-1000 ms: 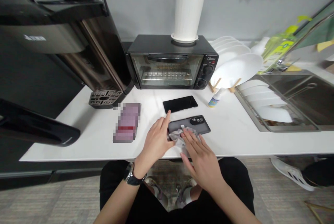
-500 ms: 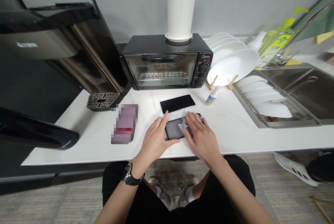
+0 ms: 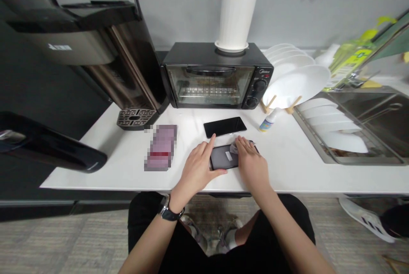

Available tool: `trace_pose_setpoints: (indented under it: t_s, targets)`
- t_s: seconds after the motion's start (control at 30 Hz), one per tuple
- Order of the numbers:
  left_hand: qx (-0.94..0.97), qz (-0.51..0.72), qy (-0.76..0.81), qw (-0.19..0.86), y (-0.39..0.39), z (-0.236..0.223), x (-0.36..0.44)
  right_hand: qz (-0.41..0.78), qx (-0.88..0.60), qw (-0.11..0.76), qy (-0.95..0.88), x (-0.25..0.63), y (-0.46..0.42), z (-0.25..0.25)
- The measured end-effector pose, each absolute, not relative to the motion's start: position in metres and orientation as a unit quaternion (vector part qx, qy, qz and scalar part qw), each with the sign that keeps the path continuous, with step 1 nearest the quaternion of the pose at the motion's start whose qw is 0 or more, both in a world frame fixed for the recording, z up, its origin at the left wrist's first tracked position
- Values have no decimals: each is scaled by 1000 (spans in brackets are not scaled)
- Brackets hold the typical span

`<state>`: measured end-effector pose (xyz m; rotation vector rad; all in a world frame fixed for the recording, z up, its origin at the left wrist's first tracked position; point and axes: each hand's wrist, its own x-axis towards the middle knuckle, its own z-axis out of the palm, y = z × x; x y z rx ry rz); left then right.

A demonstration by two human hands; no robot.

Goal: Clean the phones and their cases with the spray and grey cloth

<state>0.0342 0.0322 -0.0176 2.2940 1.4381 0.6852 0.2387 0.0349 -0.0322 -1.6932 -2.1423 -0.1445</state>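
Observation:
A dark phone in a grey case [image 3: 222, 157] lies flat on the white counter [image 3: 111, 171], with a small white tab [image 3: 228, 156] on its face. My left hand [image 3: 196, 171] grips the phone's near left edge, the index finger raised along it. My right hand [image 3: 252, 165] presses a crumpled grey cloth [image 3: 235, 147] against the phone's right end, hiding most of the cloth and that end. A second black phone [image 3: 225, 127] lies just beyond, touched by neither hand.
A blurred pinkish box [image 3: 160, 147] lies left of my hands. Behind stand a black toaster oven [image 3: 217, 80], a coffee machine [image 3: 128, 52], a small bottle [image 3: 267, 121] and a rack of white plates [image 3: 295, 80]. A steel sink [image 3: 367, 120] lies right.
My right hand has slid from the phone's near edge to its far right end, taking the cloth along. The cloth now shows much less, and the camera view has shifted slightly.

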Motion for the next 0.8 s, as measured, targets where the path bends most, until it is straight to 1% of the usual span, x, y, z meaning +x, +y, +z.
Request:
trace_pose_setpoints:
  t_s: [0.1,0.17,0.27,0.37,0.5,0.63,0.7,0.8]
  targets:
    - [805,245,509,180,32,-18,33,-7,-581,189,-792,200,34,-25]
    - [803,243,512,184,32,-18,32,30,-541,197,-817,186,26,-19]
    - [802,250,510,185,32,-19,31,62,-455,214,-862,190,5,-16]
    - [800,255,510,189,32,-19,30,56,-410,212,-885,214,-17,-20]
    - [796,255,514,192,32,-18,31,9,-447,213,-869,258,-34,-30]
    - [797,246,513,203,35,-17,33,-33,-549,214,-808,292,-29,-37]
    - [796,241,515,206,36,-16,34,-40,-588,217,-778,290,-18,-39]
    - [791,247,520,205,37,-15,36,-33,-622,232,-747,258,2,-38]
